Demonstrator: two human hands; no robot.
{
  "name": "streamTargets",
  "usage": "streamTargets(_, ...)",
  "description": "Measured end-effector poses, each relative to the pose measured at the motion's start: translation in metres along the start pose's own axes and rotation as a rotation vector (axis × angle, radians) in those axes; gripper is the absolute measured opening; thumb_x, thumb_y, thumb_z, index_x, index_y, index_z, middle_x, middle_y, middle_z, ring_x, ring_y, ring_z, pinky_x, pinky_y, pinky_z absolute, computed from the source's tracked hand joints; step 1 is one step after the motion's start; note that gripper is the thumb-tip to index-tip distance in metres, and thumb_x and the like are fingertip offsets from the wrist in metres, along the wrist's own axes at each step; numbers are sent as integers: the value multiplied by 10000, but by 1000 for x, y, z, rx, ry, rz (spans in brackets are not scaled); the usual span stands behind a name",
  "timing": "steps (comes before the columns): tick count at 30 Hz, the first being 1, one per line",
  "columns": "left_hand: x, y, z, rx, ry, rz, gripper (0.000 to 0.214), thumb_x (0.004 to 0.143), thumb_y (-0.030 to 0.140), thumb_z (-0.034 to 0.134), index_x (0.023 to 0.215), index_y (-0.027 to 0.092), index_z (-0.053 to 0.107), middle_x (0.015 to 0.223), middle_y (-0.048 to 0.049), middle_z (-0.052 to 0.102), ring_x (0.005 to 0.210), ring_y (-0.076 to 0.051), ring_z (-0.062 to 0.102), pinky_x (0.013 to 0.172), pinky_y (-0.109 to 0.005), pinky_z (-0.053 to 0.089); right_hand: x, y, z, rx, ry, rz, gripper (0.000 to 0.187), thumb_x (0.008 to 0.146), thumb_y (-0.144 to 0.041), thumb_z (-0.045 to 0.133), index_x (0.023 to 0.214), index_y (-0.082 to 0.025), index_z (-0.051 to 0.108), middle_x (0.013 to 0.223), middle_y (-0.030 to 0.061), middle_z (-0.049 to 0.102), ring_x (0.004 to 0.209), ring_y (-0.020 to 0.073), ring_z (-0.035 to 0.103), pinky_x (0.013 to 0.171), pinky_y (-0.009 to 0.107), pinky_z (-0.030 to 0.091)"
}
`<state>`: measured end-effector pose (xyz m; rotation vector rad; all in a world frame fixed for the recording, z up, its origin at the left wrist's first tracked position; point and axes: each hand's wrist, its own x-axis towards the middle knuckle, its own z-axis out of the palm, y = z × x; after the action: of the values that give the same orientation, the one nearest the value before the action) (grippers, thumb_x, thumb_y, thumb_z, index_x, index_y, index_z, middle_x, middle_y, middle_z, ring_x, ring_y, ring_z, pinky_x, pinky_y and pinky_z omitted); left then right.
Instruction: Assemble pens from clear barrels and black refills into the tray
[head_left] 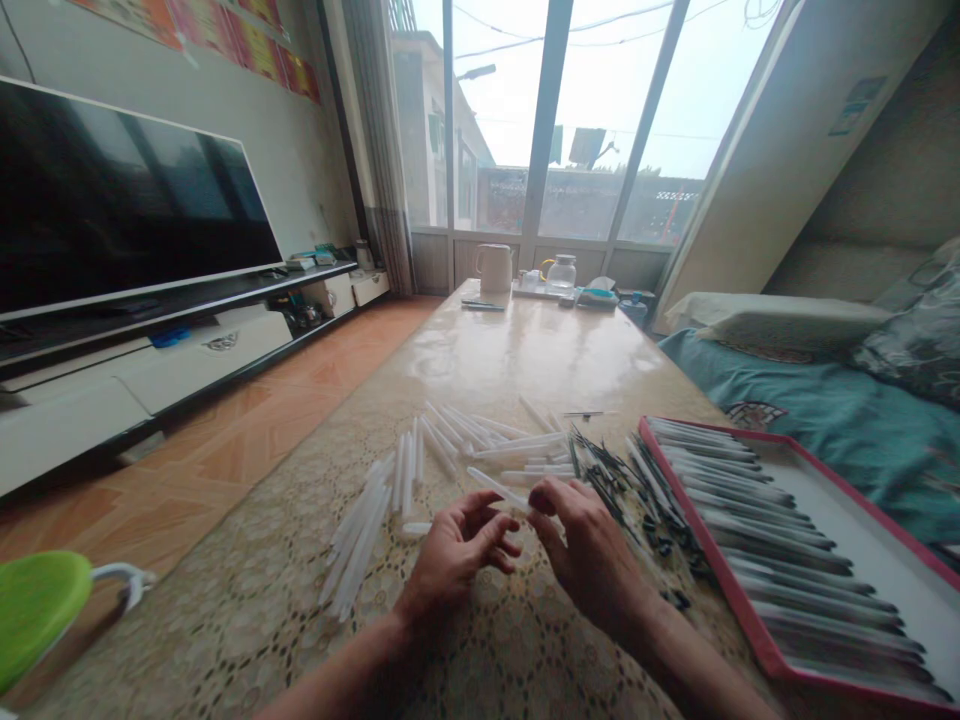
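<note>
Our left hand (457,555) curls, fingers apart, just under the tube (496,489), whose right end our right hand (592,548) pinches between thumb and fingertips; we judge it light, stiff, slick, best taken mid-length.

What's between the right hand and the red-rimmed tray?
Head view: a loose pile of thin black pieces lies on the table between the right hand, which pinches a white tube, and the red-rimmed tray.
</note>
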<state>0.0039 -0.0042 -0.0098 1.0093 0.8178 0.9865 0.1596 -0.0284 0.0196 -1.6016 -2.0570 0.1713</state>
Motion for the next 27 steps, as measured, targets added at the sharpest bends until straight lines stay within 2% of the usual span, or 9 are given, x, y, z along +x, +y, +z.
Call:
streamTargets(3,-2,0,0,-109,-47,-23,301,716,285,682,946,95,638,704,-58,652,562,-112,586,465,-197,468,-6,-3,0,107,8,-59,105,881,-222,462,804,-214,534,809,2,602,800,174,501,727,279,348)
streamTargets(5,-3,2,0,-158,4,-29,250,711,289,688,865,95,654,662,-40,637,545,-101,578,462,-188,459,-6,6,-2,83,56,-31,136,888,-253,451,807,-216,553,812,8,608,809,178,509,735,284,352)
streamTargets(9,-2,6,0,-227,146,-19,252,693,333,699,796,113,631,632,-15,628,510,-95,577,454,-190,454,-2,38,-6,-185,175,154,108,850,-256,484,866,-196,572,817,45,606,825,203,528,746,305,358)
streamTargets(12,-1,8,0,-230,198,-7,278,683,371,699,747,119,600,596,-3,622,476,-90,565,431,-188,448,1,52,-4,-369,159,215,124,810,-301,525,842,-193,578,818,60,595,816,217,539,734,317,360)
streamTargets(16,-1,8,0,-208,224,13,269,721,376,662,739,128,560,540,4,616,474,-98,577,432,-184,465,3,57,4,-488,142,242,129,787,-312,536,810,-193,578,808,61,592,798,223,549,709,316,359)
streamTargets(21,-1,10,1,-212,290,7,167,790,281,602,759,145,510,596,-18,659,507,-119,621,459,-205,515,-2,65,5,-507,160,272,111,813,-257,497,778,-190,578,763,49,600,726,197,569,641,287,357)
streamTargets(25,0,15,-1,-246,316,-4,82,795,151,592,831,140,519,670,-34,681,549,-112,642,508,-194,535,-8,69,-7,-487,266,290,136,837,-257,471,786,-193,580,762,53,605,671,192,568,599,284,355)
streamTargets(27,0,17,-3,-282,336,-2,59,800,117,575,840,130,533,669,-43,682,558,-112,649,524,-188,538,-9,66,-14,-385,334,246,153,858,-258,444,826,-193,579,795,59,609,672,190,564,602,285,368)
